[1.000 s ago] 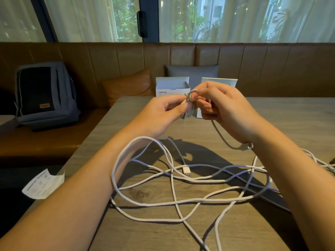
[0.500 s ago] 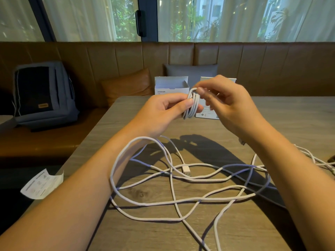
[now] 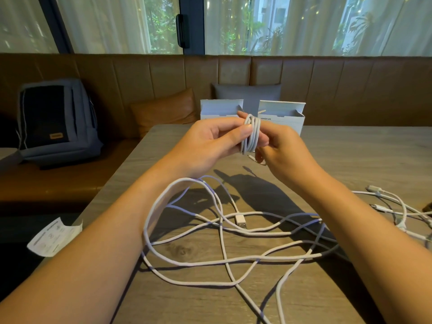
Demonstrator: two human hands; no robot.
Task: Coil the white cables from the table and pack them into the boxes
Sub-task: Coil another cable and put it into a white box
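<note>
At centre frame, just above the middle: a small coil of white cable (image 3: 251, 134), stood on edge, raised off the table (image 3: 350, 155). Pinched from the left by the left hand (image 3: 210, 142), thumb pressed across the near face of the loops, fingers curled behind. Met from the right by the right hand (image 3: 284, 148), fingers bent inward and touching the lower right side of the coil, with a short free end of cable caught under the fingertips just below it.

Directly behind the hands, at the far edge of the table: two open white boxes (image 3: 282, 113) side by side, flaps up, partly hidden by the coil and knuckles.

Across the lower half of the frame: loose white cables (image 3: 224, 260) sprawled in wide, overlapping loops on the wooden surface, one loop lying against the left forearm. A USB plug (image 3: 240, 221) resting near the middle of the tangle. More cable ends and connectors (image 3: 376, 190) at the right edge.

Left of the frame: a dark backpack (image 3: 56, 120) on the brown bench seat; lower left, a folded paper leaflet (image 3: 55, 237) hanging past the table's corner.
</note>
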